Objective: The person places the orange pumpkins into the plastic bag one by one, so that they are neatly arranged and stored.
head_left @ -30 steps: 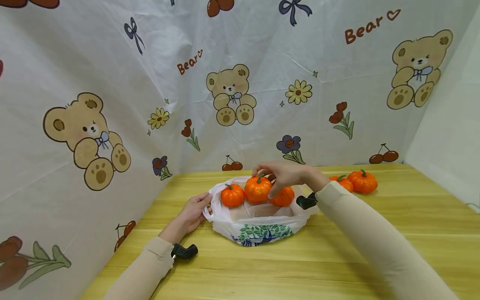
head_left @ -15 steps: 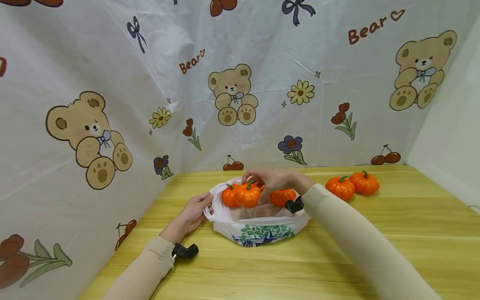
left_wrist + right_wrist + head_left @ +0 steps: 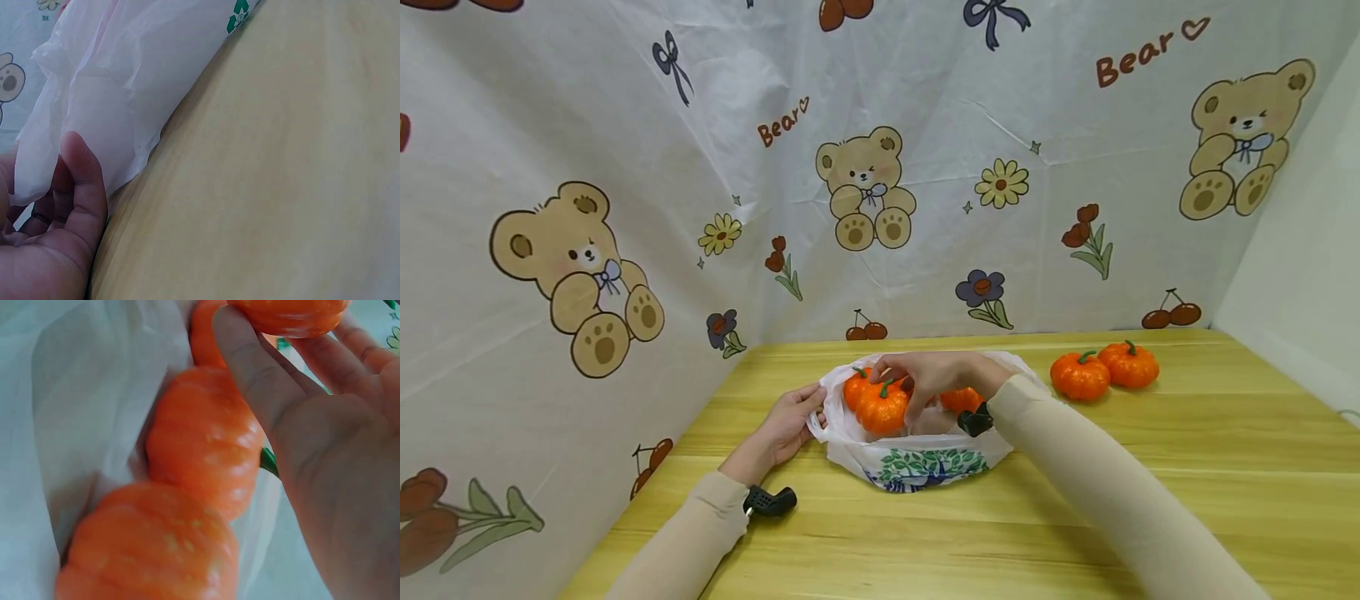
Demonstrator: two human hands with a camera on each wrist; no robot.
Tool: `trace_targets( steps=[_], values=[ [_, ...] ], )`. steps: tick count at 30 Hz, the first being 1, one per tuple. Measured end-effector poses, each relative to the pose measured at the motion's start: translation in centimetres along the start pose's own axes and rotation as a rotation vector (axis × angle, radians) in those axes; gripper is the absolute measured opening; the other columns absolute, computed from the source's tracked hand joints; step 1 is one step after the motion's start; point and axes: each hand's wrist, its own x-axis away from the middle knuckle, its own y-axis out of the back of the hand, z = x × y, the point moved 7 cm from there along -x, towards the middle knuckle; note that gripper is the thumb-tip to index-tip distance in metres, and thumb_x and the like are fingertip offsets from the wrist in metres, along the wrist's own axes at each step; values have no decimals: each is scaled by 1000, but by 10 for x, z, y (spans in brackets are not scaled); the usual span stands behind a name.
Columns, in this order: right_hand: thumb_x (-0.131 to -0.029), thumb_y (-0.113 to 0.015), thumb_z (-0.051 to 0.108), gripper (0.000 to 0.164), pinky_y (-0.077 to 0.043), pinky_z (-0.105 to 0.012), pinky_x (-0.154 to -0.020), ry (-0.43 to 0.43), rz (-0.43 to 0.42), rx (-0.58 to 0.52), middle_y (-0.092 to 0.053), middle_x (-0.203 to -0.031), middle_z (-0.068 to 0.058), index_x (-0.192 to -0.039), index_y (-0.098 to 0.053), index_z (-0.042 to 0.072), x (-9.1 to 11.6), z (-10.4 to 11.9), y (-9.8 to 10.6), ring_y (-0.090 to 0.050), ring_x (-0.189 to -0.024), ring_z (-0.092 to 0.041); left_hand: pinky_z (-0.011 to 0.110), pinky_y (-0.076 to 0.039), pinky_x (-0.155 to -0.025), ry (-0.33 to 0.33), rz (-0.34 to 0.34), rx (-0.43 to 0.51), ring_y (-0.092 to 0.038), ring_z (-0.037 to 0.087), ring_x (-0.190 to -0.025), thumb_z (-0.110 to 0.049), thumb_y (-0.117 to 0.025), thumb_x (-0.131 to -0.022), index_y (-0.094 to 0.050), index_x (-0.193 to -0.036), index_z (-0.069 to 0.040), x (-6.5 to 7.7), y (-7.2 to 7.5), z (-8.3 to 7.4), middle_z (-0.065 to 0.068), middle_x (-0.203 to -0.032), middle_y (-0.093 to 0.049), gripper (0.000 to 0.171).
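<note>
A white plastic bag (image 3: 852, 455) with a green and blue tree print lies on the table, its mouth facing up. My left hand (image 3: 792, 423) grips the bag's left edge; in the left wrist view its thumb and fingers pinch the thin plastic (image 3: 119, 94). Over the bag's left part, my right hand (image 3: 931, 373) holds a small orange pumpkin (image 3: 883, 412) with a green stem. Behind it sits another pumpkin (image 3: 854, 388), partly covered. A further pumpkin (image 3: 961, 401) shows under my right wrist. In the right wrist view, several pumpkins (image 3: 206, 437) line up inside the bag below the held one.
Two more orange pumpkins, a nearer one (image 3: 1079, 377) and a farther one (image 3: 1129, 365), stand side by side on the wooden table (image 3: 1075, 467) right of the bag. A cloth printed with bears (image 3: 865, 283) hangs behind and on the left. A white wall (image 3: 1292, 292) borders the right.
My right hand has moved left and slightly down with the pumpkin, bringing it in front of the leftmost one. My left hand stays on the bag's edge.
</note>
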Motion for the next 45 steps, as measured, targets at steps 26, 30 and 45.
trace_targets(
  steps=[26, 30, 45],
  values=[
    [-78, -85, -1, 65, -51, -30, -98, -41, 30, 122, -61, -131, 2, -130, -55, 24, -13, -6, -23, -60, -111, -22, 22, -53, -66, -1, -13, 4, -53, 11, -76, -25, -48, -111, -36, -158, -1, -1, 1, -2, 5, -112, -58, 54],
    [-79, -85, 2, 63, -50, -33, -103, -49, 44, 140, -62, -129, 2, -131, -56, 23, -12, -5, -23, -59, -114, -24, 22, -53, -66, 10, -17, 9, -53, 12, -77, -25, -48, -111, -36, -158, -2, 1, 1, -1, 6, -115, -58, 54],
    [-88, -81, 7, 52, -51, -39, -110, -30, 44, 162, -61, -136, 7, -135, -62, 20, 6, 4, -7, -61, -125, -25, 21, -53, -67, 7, 0, 9, -53, 11, -77, -26, -49, -111, -32, -159, 0, 0, 0, 0, 7, -118, -57, 57]
  ],
)
